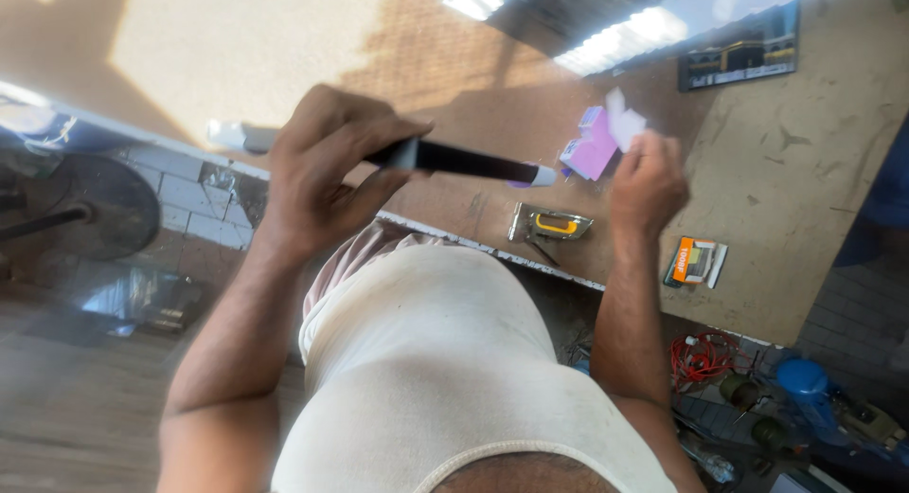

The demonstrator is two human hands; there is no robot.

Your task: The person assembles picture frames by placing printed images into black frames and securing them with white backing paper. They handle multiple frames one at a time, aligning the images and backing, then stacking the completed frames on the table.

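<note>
Left grip (327, 166) is wrapped tightly around a long black rod-shaped tool (464, 161), fingers curled over the top and thumb underneath, holding it level above the surface (805, 199). One pale end of the tool pokes out behind the hand to the left, and the other end, with a light tip, points right toward the other hand. Right grip (647, 182) is pinched closed on a small white piece of paper (623, 120), raised just above a pink and purple box (591, 148); whether the fingers also touch the box cannot be told. The tool's light tip sits just beside the lower corner of that box.

On the brown board surface below the tool lies a metal staple gun with a yellow insert (551, 225), and near the right wrist lies a small orange and white pack (696, 262). A dark framed picture (740, 50) lies at the far end of the surface. Down on the floor by the right elbow sits a coil of red cable (701, 356) and a blue canister (805, 379).
</note>
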